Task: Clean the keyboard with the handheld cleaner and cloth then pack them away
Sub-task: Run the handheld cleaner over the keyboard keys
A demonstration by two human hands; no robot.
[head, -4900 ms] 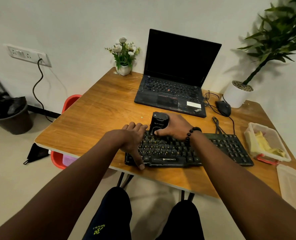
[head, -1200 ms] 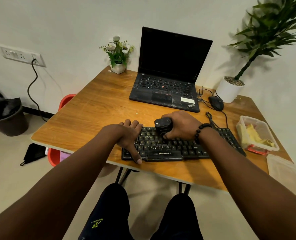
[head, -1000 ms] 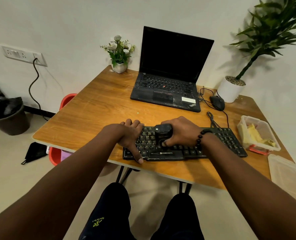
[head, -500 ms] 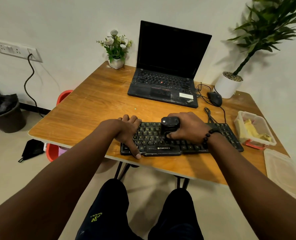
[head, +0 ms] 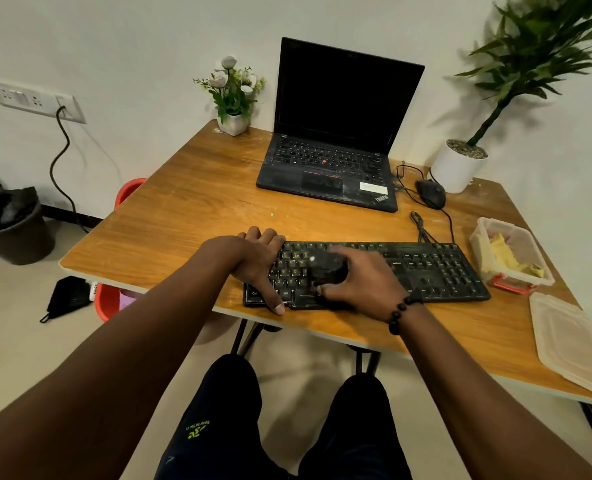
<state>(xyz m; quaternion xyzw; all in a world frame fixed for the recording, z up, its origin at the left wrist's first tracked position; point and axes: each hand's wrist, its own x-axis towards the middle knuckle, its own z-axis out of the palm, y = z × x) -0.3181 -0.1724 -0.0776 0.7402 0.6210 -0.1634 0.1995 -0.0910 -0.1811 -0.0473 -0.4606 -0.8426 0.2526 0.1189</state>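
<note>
A black keyboard [head: 436, 268] lies along the front edge of the wooden table [head: 190, 216]. My right hand [head: 363, 282] grips the small black handheld cleaner [head: 325, 270] and holds it down on the keys left of the middle; it looks blurred. My left hand [head: 256, 265] holds the keyboard's left end, fingers over the far edge and thumb at the front corner. A yellow cloth [head: 505, 256] lies in a clear plastic box [head: 478, 237] to the right of the keyboard.
An open laptop [head: 329, 168] stands behind the keyboard, a mouse [head: 431, 194] and cables to its right. A flower pot [head: 233, 123] and a white plant pot [head: 455, 168] stand at the back. The box lid [head: 571, 341] lies at the front right.
My right hand has slid the cleaner to the left and toward the keyboard's front rows. My left hand has kept its hold on the left end.
</note>
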